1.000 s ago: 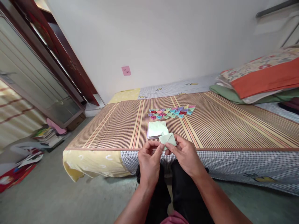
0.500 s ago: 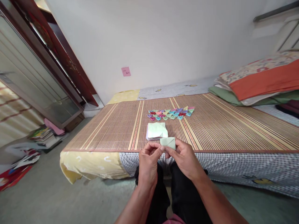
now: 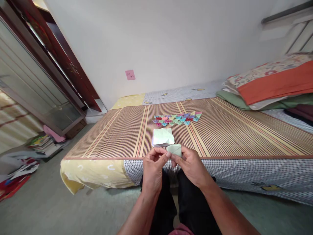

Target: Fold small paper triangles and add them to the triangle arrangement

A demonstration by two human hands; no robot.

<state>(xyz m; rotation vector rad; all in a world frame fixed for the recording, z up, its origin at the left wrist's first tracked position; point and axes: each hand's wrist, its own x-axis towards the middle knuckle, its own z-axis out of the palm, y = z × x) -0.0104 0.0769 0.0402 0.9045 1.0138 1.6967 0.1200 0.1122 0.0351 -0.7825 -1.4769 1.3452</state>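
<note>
Head view, one paper [image 3: 175,150], two hands [image 3: 153,165] pinching

On my feed I see a small pale green paper [image 3: 174,149] just below and right of the frame's middle. It is folded into a roughly rectangular piece, wider than tall, a faint crease slanting across its face. I find it held up, its lower edge partly covered.
</note>
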